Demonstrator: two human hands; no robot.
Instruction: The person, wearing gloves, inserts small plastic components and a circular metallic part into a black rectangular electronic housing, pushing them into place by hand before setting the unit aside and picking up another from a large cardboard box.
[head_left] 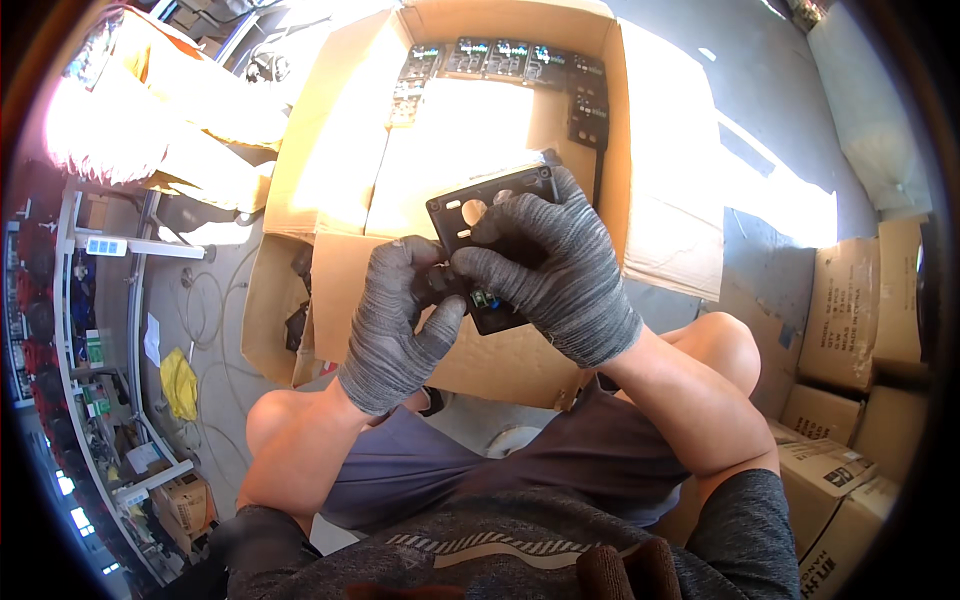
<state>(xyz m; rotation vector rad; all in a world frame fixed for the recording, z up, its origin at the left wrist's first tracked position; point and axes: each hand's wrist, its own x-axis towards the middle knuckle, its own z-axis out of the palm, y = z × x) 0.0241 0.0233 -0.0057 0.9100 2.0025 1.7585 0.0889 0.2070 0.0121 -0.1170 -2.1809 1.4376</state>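
Observation:
Over the cardboard box in front of me, a flat black plastic housing (512, 186) is held tilted in the air. It has a round hole, slots and screw posts. A bit of green and blue, perhaps a circuit board, shows near its lower end. My right hand (565, 270), in a grey knit glove, is closed on its right side, with thumb and fingers bent across its face. My left hand (385, 320), gloved alike, pinches a small black part (437, 284) against the housing's left edge. Whether that part is attached is hidden by the fingers.
The open cardboard box (335, 130) holds several packaged dark units (510, 60) along its far and right sides, around a cardboard sheet. Stacked cartons (840, 310) stand at right. A metal shelf rack (70, 300) runs down the left, near a yellow cloth (179, 384) on the floor.

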